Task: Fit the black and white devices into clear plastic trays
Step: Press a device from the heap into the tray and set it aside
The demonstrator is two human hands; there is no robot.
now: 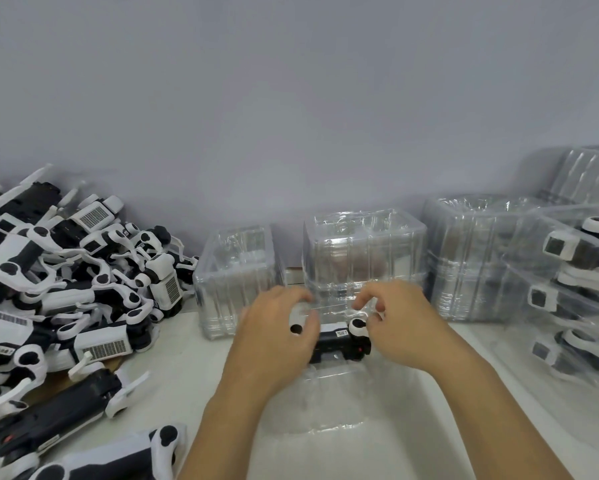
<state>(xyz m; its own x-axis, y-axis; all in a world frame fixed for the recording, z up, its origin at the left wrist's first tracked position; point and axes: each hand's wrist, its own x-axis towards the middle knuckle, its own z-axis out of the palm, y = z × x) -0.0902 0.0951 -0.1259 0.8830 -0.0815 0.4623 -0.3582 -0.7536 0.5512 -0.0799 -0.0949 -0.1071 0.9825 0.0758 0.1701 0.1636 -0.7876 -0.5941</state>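
A black and white device (339,342) lies in a clear plastic tray (325,400) on the white table in front of me. My left hand (277,334) covers the device's left end, with its fingers curled over a white arm. My right hand (398,327) sits at the device's right end, and its fingertips pinch the white rounded part there. The tray's walls are hard to make out against the table.
A big heap of black and white devices (66,289) fills the left side. Stacks of clear trays (235,278) (364,254) (478,258) stand along the grey wall. At the right, filled trays (575,292) are stacked.
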